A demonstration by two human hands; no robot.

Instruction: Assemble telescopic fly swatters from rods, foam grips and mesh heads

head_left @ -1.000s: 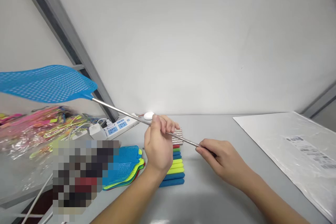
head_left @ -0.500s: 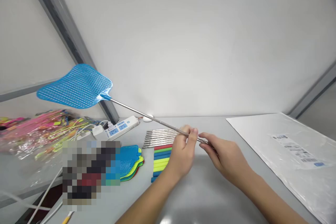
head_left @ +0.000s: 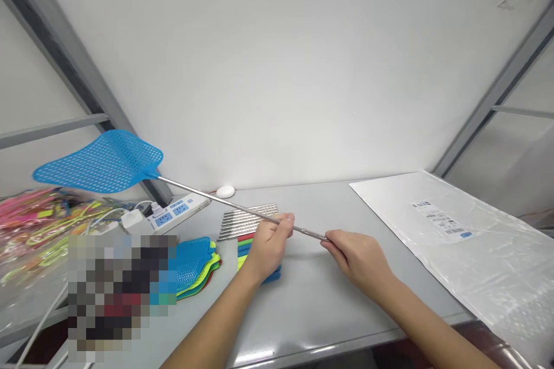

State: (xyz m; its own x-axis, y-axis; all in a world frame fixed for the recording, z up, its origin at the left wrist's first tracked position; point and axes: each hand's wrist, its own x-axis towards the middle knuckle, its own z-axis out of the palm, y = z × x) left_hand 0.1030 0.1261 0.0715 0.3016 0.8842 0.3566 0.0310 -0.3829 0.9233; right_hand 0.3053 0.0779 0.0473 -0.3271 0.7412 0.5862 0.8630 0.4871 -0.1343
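Across the view runs a fly swatter (head_left: pixel 104 164) with a blue mesh head and a thin metal telescopic rod, its head up at the left. My left hand (head_left: pixel 269 248) is closed around the middle of the rod. Further down, my right hand (head_left: pixel 361 256) grips the rod's lower end, which its fingers hide. Just beyond my left hand lies a row of metal rods (head_left: pixel 242 222). Red, green, yellow and blue tubes (head_left: pixel 272 275) lie partly hidden behind that hand. Loose swatter heads (head_left: pixel 193 259) in blue, yellow, green and red are stacked to its left.
A white power strip (head_left: pixel 173 214) with plugs and cables stands at the back left, beside a round white object (head_left: pixel 225 191). Clear bags of colourful items (head_left: pixel 43 230) fill the far left. A white plastic mailer (head_left: pixel 389 213) with a label covers the right side. A pixelated patch hides the front left.
My hands have moved apart along the rod, and a longer stretch of it shows between them. The camera has shifted, so the whole scene sits further left.
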